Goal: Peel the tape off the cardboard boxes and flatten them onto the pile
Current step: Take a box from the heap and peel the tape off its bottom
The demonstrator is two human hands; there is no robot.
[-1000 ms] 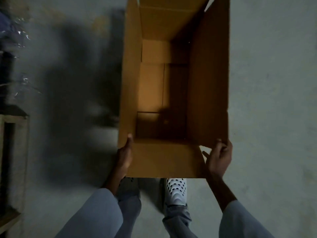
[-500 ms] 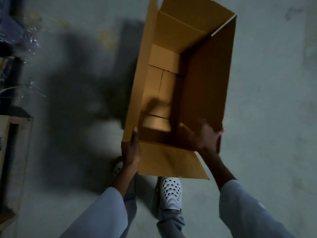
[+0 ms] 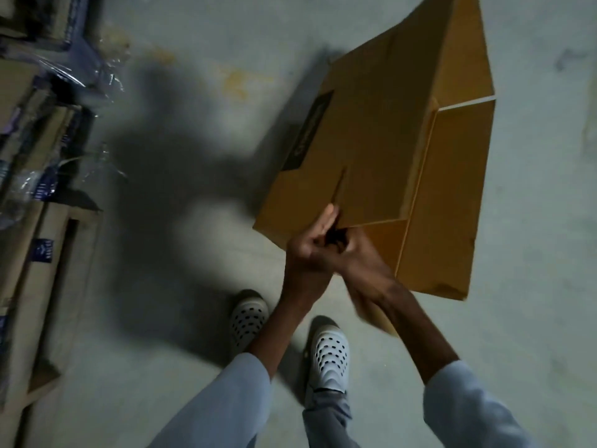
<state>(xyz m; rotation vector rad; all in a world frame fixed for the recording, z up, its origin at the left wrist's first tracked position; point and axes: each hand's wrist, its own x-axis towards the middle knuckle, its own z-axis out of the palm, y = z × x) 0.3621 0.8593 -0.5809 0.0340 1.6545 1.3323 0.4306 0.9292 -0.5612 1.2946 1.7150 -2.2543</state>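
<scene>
At far left the pile (image 3: pixel 29 240) lies on the floor. We have tipped the cardboard box (image 3: pixel 381 150) over since a second ago; our left hand (image 3: pixel 310 250) and right hand (image 3: pixel 358 253) now meet at its seam, fingers curled, seemingly pinching tape.

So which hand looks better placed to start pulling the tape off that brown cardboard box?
Probably the left hand: its thumb reaches up to the seam between the flaps of the brown cardboard box. The right hand sits beside it at the flap edge, better for steadying. No tape is clearly visible.
</scene>
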